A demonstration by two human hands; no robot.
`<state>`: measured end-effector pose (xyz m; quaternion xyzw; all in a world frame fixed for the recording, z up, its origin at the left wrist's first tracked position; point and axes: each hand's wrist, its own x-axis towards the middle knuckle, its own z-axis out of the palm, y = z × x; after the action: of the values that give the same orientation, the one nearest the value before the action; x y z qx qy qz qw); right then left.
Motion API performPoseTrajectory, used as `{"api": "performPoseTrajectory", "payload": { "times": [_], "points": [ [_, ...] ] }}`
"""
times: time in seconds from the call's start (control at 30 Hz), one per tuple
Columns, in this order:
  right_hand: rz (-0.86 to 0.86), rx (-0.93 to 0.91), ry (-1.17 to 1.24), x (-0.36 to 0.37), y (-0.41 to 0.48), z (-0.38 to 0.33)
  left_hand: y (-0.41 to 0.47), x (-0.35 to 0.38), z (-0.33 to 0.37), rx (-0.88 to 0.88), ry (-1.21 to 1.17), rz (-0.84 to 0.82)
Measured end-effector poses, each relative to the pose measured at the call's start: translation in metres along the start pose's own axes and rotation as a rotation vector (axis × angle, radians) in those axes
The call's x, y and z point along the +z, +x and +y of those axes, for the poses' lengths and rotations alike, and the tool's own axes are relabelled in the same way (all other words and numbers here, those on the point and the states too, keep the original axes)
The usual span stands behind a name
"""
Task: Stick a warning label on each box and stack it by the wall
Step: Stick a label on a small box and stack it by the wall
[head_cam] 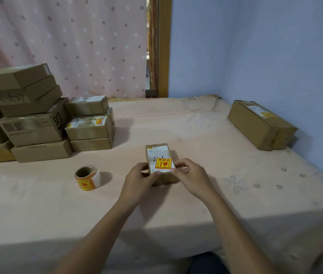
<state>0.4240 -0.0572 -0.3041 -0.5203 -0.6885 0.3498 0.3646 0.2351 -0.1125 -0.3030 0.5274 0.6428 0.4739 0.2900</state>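
Small brown cardboard box point(157, 153), yellow-and-red warning label point(163, 163) on top, sits on the peach bedsheet point(196, 131), with the long brown carton point(259, 125) by the blue wall point(275, 56) at two o'clock. Left hand point(140, 178) at its seven o'clock corner and right hand point(191, 175) at four o'clock curl their fingers round it. Probably light, stiff and tape-slick — grip the long sides.

A pale pink curtain point(77, 36) with a dot pattern hangs at the back left, just beside a wooden door frame point(163, 46), and a peach bedsheet point(176, 206) with faint flower embroidery point(235, 183) at the right spreads below them.
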Motion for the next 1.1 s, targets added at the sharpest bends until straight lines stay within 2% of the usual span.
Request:
{"api": "performPoseTrajectory", "payload": {
  "times": [0.17,0.33,0.6,0.97,1.1],
  "points": [
    [0.094,0.058,0.029,-0.043,-0.007,0.023,0.006,0.042,0.016,0.039,-0.063,-0.161],
    [0.22,0.069,0.03,-0.086,-0.012,0.047,0.019,0.094,0.037,0.089,-0.018,-0.238],
    [0.394,0.19,0.11,-0.144,0.01,0.084,0.064,0.186,0.066,-0.007,-0.133,-0.326],
    [0.374,0.262,0.137,-0.186,0.082,0.107,0.15,0.283,0.093,-0.053,-0.16,-0.313],
    [0.379,0.292,0.017,-0.195,0.105,0.11,0.174,0.304,0.097,-0.076,-0.172,-0.311]
  ]
}}
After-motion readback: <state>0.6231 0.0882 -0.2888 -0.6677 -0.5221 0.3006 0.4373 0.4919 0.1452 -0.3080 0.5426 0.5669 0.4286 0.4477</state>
